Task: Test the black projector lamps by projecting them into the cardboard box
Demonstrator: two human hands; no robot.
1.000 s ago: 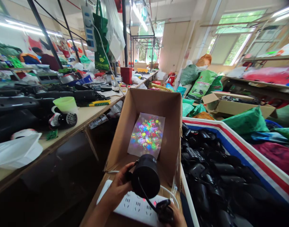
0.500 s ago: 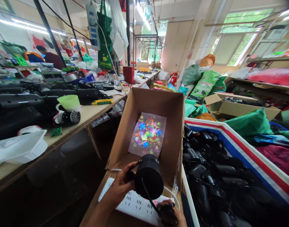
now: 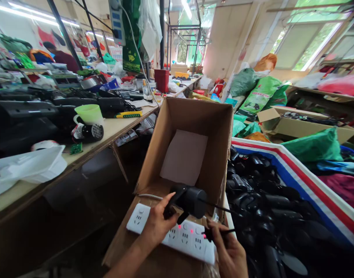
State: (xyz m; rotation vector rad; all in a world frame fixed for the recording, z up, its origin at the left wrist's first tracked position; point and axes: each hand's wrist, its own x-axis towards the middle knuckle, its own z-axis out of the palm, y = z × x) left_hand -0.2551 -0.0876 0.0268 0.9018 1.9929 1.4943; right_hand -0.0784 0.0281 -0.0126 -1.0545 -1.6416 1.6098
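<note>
My left hand is closed on the bracket side of a black cylindrical projector light, held tilted over the near edge of an open cardboard box. A thin black cord runs from its end to the right. My right hand pinches the light's black power plug, prongs pointing left, just above the right end of a white power strip. Small red lights glow on the strip. Inside the box, a plain sheet of paper shows no coloured light.
On my right a large bin holds many black light housings. The table at left carries a green cup, a yellow-green cutter, a white tray and more black housings. A person sits far left.
The coloured pattern on the paper has gone out. The projector light has turned sideways to the right. My right hand has lifted the plug up and right off the strip.
</note>
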